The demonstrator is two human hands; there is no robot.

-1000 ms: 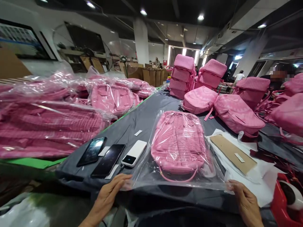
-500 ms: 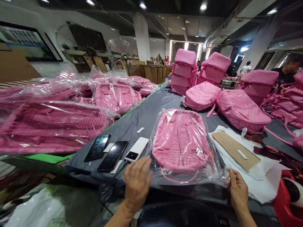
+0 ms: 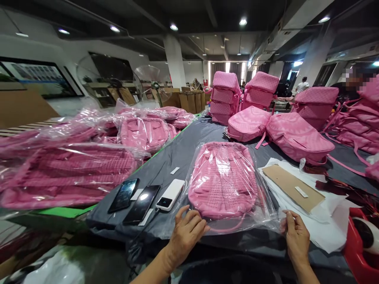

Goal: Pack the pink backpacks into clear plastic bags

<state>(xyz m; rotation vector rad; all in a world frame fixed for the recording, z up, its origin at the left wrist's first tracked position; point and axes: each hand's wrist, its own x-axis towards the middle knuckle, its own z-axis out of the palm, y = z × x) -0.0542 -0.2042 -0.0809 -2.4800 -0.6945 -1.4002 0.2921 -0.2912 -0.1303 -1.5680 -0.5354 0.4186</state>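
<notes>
A pink backpack (image 3: pixel 222 179) lies flat in a clear plastic bag on the dark-covered table (image 3: pixel 166 161). The bag's near edge spreads past the backpack toward me. At its near left corner is my left hand (image 3: pixel 189 232), fingers apart and bent over the plastic. My right hand (image 3: pixel 294 232) pinches the bag's near right corner between thumb and fingers. Left of the bag lie a white power bank (image 3: pixel 170 194) and two dark phones, one (image 3: pixel 141 204) beside the other (image 3: pixel 123 195).
Bagged pink backpacks (image 3: pixel 71 169) are piled at the left. Unbagged backpacks (image 3: pixel 299 136) stand and lie at the back right. Cardboard (image 3: pixel 293 187) rests on white sheets (image 3: pixel 331 225), near a red object (image 3: pixel 359 244). A person (image 3: pixel 351 85) is at the far right.
My left hand has moved right, from beside the power bank to the bag's near left corner. My right hand keeps its pinch. The view has tilted slightly upward.
</notes>
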